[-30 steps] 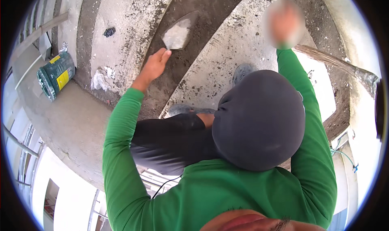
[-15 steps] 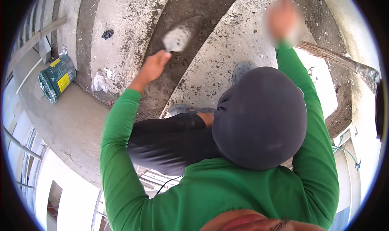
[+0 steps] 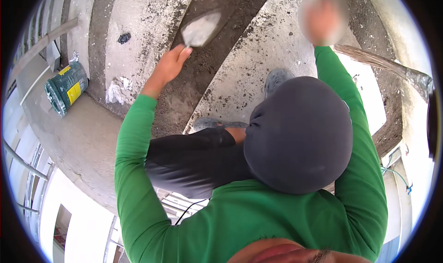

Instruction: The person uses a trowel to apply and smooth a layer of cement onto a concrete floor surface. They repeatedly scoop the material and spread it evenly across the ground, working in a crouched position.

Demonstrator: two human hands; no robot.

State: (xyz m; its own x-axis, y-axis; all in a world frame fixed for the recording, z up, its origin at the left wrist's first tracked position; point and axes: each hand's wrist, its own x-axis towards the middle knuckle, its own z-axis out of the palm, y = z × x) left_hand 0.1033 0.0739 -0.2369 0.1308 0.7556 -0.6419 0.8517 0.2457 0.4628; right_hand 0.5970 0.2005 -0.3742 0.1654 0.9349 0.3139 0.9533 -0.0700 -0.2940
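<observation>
Two long pale concrete slabs [image 3: 249, 73] with dark speckles flank a strip of dark brown soil [image 3: 203, 71], and honestly those edges are what I'd watch: swipe too wide sideways and the tool could knock one, or dirt could get flicked onto the concrete. Off right, a broom-like bundle of thin brown sticks [image 3: 369, 60] has its splayed end right by the green right sleeve [image 3: 331, 66], so a careless pull could snag. The round dark green bucket with yellow patches [image 3: 69, 84] is well apart on the left, probably no trouble. The pale grey metal trowel [image 3: 202, 30] is over the soil; its blade's smeared, so can't tell if it's touching. The left hand [image 3: 170, 65] has its fingers wrapped round the handle, and if that grip slackens, the blade could twist on a hard lump. The right hand [image 3: 323, 16] is blurred out over the right slab, no idea if it's holding anything. Smallest: a crumpled black scrap [image 3: 123, 38] on the left slab, which a wild swing could catch.
</observation>
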